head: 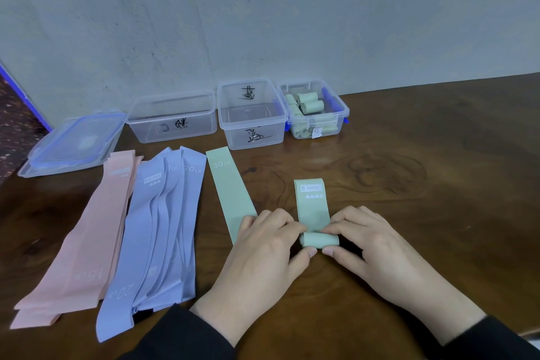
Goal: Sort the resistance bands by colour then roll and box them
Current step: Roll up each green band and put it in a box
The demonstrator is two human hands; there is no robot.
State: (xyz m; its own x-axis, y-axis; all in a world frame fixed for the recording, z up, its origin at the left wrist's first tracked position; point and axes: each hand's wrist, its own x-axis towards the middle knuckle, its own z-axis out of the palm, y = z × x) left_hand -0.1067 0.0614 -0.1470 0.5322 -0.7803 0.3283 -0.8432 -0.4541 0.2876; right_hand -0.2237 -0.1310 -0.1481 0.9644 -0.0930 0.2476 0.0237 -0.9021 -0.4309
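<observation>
Just right of the frame's centre, a green band (313, 207) lies flat on the wooden table (438, 184), its near end already wound into a short roll (319, 240) while the far end with the white label is still unrolled. It lies lengthwise away from the person, probably so the roll can travel straight up the strip and stay even.

The left hand (263, 251) pinches the roll's left end, fingers curled over the top and thumb tucked against the near side. The right hand (371, 245) mirrors it on the right end, fingertips on top, thumb at the front. Both wrists sit low to the table, black sleeves at the bottom edge, a pose that keeps the winding tight and lets the thumbs push forward.

Partly under the left hand, a 2nd green band (228, 190) marked 30 LB lies flat, seemingly next in line. Further left sit a fanned pile of blue bands (163, 228) and, lower left, a pile of pink bands (84, 242); the colour sorting looks done.

Along the wall in the upper middle stand 3 clear boxes: the right box (339, 128) already holds green rolls, so this roll likely belongs there; the middle box (228, 137) and the left box (137, 131) hold no bands. A lid (73, 143) rests at the left edge.
</observation>
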